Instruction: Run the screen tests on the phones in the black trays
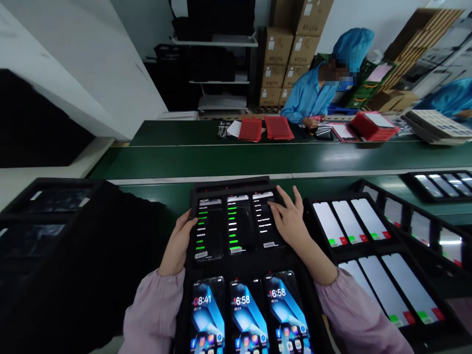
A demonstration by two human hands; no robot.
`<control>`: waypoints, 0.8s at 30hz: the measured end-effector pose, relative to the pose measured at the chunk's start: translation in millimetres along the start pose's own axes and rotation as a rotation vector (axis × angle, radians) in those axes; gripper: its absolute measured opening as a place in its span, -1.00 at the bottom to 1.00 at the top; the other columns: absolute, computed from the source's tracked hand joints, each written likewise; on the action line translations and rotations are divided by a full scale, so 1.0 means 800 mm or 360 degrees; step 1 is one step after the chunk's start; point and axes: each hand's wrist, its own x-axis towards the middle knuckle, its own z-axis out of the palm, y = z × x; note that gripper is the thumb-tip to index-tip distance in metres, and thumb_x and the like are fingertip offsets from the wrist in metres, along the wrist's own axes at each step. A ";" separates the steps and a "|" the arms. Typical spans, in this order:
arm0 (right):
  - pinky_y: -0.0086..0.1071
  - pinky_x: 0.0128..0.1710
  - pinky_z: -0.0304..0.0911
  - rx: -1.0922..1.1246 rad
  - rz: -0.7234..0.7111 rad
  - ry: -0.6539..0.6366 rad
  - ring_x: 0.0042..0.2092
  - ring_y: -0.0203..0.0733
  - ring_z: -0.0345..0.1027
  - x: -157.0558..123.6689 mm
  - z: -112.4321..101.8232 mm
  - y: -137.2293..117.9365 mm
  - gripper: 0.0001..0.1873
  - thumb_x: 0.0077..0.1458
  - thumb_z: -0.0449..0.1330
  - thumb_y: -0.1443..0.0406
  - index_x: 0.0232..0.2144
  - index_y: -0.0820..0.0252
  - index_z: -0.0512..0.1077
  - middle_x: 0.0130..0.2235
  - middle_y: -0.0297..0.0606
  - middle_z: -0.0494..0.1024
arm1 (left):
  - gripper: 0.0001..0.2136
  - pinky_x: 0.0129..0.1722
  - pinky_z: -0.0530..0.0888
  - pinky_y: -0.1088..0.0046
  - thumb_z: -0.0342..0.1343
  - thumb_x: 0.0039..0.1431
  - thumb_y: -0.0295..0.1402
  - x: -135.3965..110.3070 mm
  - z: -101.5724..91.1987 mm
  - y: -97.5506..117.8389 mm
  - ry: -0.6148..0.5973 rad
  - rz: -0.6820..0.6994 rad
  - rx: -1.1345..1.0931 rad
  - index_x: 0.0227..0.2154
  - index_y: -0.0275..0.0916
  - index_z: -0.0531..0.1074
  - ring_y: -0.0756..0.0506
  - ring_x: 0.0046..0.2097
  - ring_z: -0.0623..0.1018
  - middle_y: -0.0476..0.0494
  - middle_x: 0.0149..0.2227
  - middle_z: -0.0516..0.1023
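In front of me lies a black tray (245,266) holding two rows of smartphones. My left hand (176,246) is closed around its left edge, thumb on the rim. With fingers spread, my right hand (289,219) reaches over the upper right phone (265,228), a fingertip at its screen, which shows a white text menu. The upper left phone (210,231) and upper middle phone (239,226) show lists with green and white bars. Home screens with clocks glow on the lower left phone (207,314), lower middle phone (250,314) and lower right phone (287,309).
Another tray (334,256) at the right holds phones with white screens and green and red buttons. Stacked black trays (110,236) stand at the left. Across the green conveyor (221,160), a co-worker (309,93) in blue handles something near red packets (251,129).
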 end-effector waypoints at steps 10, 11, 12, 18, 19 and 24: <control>0.32 0.35 0.22 0.0097 -0.0128 0.0018 0.45 0.21 0.06 -0.024 -0.027 -0.013 -0.59 0.44 -0.01 0.27 -0.05 -0.02 0.67 0.31 -0.27 0.48 | -0.36 0.09 0.53 0.16 0.35 -0.30 -0.23 -0.038 -0.026 0.008 -0.0075 -0.0240 -0.0178 0.00 -0.18 0.62 -0.29 0.03 0.63 -0.15 -0.05 0.70; 0.31 0.34 0.23 0.0098 -0.0157 -0.0006 0.45 0.21 0.07 -0.027 -0.028 -0.017 -0.59 0.44 0.00 0.28 -0.05 -0.02 0.67 0.31 -0.26 0.47 | -0.33 0.08 0.53 0.16 0.36 -0.32 -0.23 -0.041 -0.027 0.009 -0.0077 -0.0258 -0.0168 0.02 -0.18 0.61 -0.28 0.03 0.63 -0.16 -0.05 0.70; 0.31 0.34 0.24 0.0099 -0.0183 -0.0036 0.45 0.21 0.08 -0.030 -0.029 -0.019 -0.60 0.43 0.01 0.28 -0.05 0.00 0.67 0.32 -0.24 0.47 | -0.31 0.09 0.53 0.16 0.36 -0.32 -0.22 -0.044 -0.027 0.009 -0.0076 -0.0268 -0.0158 0.04 -0.18 0.60 -0.28 0.04 0.63 -0.16 -0.04 0.69; 0.30 0.33 0.25 0.0118 -0.0262 -0.0135 0.45 0.24 0.07 -0.034 -0.029 -0.025 -0.64 0.41 0.04 0.30 -0.05 0.04 0.65 0.33 -0.18 0.44 | -0.31 0.21 0.47 0.15 0.33 -0.20 -0.17 -0.044 -0.032 -0.005 -0.0141 -0.0142 -0.0042 0.12 -0.13 0.54 -0.29 0.18 0.55 -0.17 0.12 0.61; 0.30 0.32 0.26 0.0130 -0.0280 -0.0142 0.45 0.24 0.08 -0.034 -0.030 -0.026 -0.64 0.41 0.04 0.30 -0.04 0.05 0.64 0.33 -0.17 0.45 | -0.32 0.23 0.45 0.17 0.32 -0.17 -0.16 -0.043 -0.033 -0.008 -0.0164 -0.0102 -0.0013 0.14 -0.12 0.53 -0.29 0.21 0.54 -0.17 0.16 0.59; 0.26 0.28 0.33 0.0225 -0.0323 -0.0209 0.42 0.19 0.17 -0.028 -0.035 -0.028 -0.72 0.42 0.02 0.31 -0.10 0.08 0.55 0.20 -0.10 0.58 | -0.33 0.16 0.49 0.21 0.31 -0.10 -0.13 -0.034 -0.033 -0.013 -0.0164 -0.0100 -0.0003 0.17 -0.12 0.51 -0.24 0.13 0.59 -0.16 0.10 0.61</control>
